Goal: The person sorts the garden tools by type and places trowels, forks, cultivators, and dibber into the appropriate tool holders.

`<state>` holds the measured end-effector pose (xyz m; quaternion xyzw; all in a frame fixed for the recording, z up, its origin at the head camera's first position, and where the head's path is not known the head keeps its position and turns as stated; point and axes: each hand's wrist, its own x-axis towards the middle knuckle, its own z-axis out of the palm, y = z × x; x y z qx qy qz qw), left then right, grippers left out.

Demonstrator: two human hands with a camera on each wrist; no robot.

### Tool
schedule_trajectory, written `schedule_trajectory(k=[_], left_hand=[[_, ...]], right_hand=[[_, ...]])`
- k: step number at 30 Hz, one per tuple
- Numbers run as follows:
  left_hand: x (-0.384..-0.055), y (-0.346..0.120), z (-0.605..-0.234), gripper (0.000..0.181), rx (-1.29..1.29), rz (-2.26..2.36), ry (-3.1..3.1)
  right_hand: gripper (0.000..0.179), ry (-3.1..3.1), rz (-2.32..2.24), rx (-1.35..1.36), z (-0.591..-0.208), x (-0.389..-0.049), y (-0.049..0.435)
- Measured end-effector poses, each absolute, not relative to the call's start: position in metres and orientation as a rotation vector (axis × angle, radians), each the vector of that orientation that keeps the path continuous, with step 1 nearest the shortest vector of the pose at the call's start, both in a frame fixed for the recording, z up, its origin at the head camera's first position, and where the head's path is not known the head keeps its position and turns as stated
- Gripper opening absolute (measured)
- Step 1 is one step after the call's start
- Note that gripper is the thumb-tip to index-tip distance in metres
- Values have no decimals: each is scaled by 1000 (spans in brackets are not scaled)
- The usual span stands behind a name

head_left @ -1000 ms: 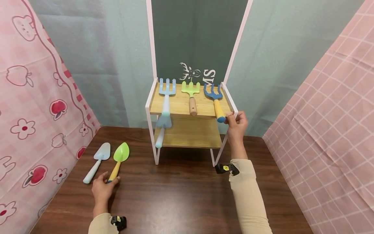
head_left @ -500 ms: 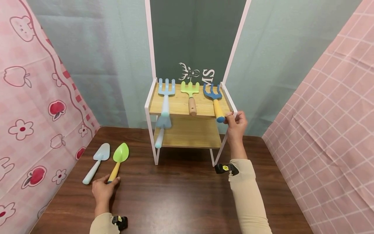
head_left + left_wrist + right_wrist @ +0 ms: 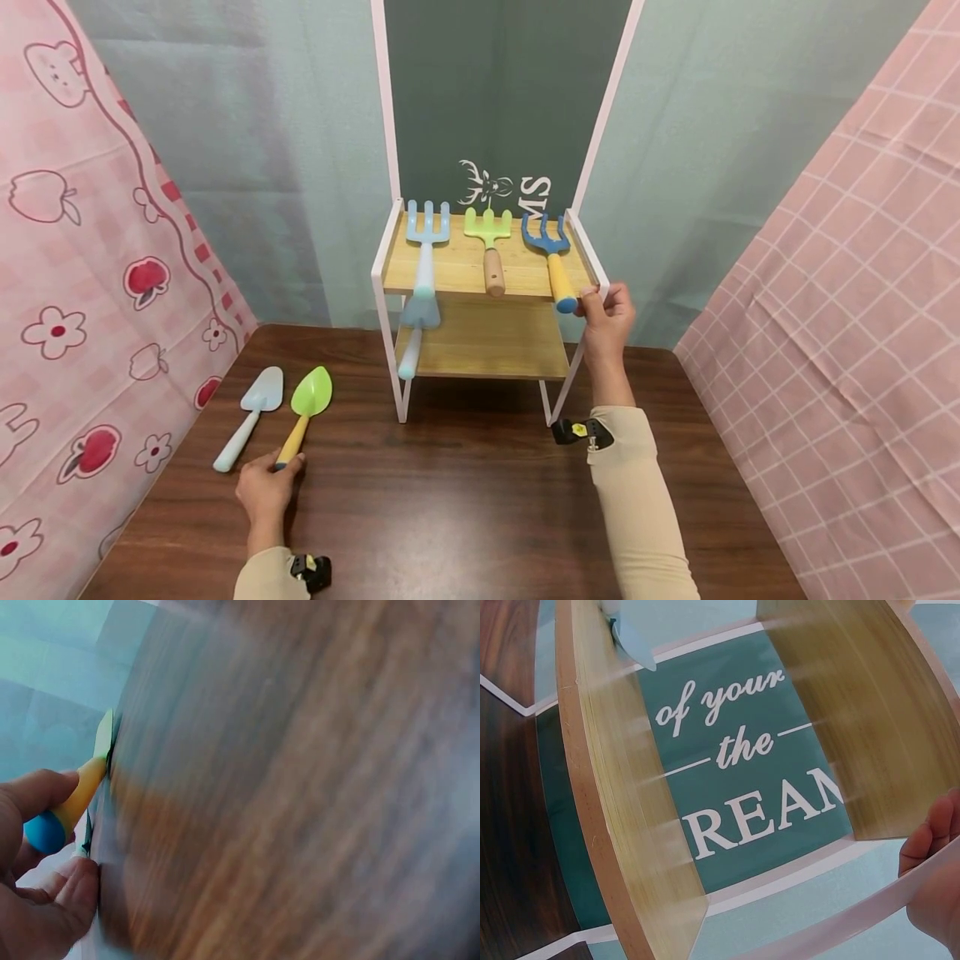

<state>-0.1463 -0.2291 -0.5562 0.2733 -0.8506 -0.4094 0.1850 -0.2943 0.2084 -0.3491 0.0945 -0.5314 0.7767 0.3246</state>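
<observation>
My left hand (image 3: pixel 264 492) pinches the yellow handle of a garden trowel (image 3: pixel 311 393) with a lime-green blade, near its blue end. In the left wrist view, thumb and fingers flank that handle (image 3: pixel 84 793). The blade appears to lie on the table. Just left of it rests a pale blue trowel (image 3: pixel 262 392). My right hand (image 3: pixel 609 323) grips the front right corner of a two-tier shelf (image 3: pixel 517 333) with a white frame (image 3: pixel 386 333). In the right wrist view, fingers (image 3: pixel 928 836) show beside the white rail.
Three hand forks lie along the top tier: pale blue (image 3: pixel 427 242), green with a wooden handle (image 3: pixel 492 258), and blue with a yellow handle (image 3: pixel 557 262). On the lower tier, a pale blue trowel (image 3: pixel 412 346) overhangs the front. A dark green board (image 3: pixel 510 100) rises behind.
My left fingers have lowered and drawn in around the trowel's yellow handle, with the hand shifting very slightly. The right hand stays at the shelf corner.
</observation>
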Motion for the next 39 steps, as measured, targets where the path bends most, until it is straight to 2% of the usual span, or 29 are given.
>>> schedule_trajectory(k=[12,21,39], left_hand=[[-148,-216,-553,46,996,-1445,-2062],[-151,-207,-548,44,1138,-1627,-1706],[-150,-195,-531,41,1071,-1648,-1502]], right_hand=[[22,-1412,2007,283,-334,-278,200],[23,-1392,2017,287,-342,-286,204],[22,-1321,2022,304,-352,-296,206]])
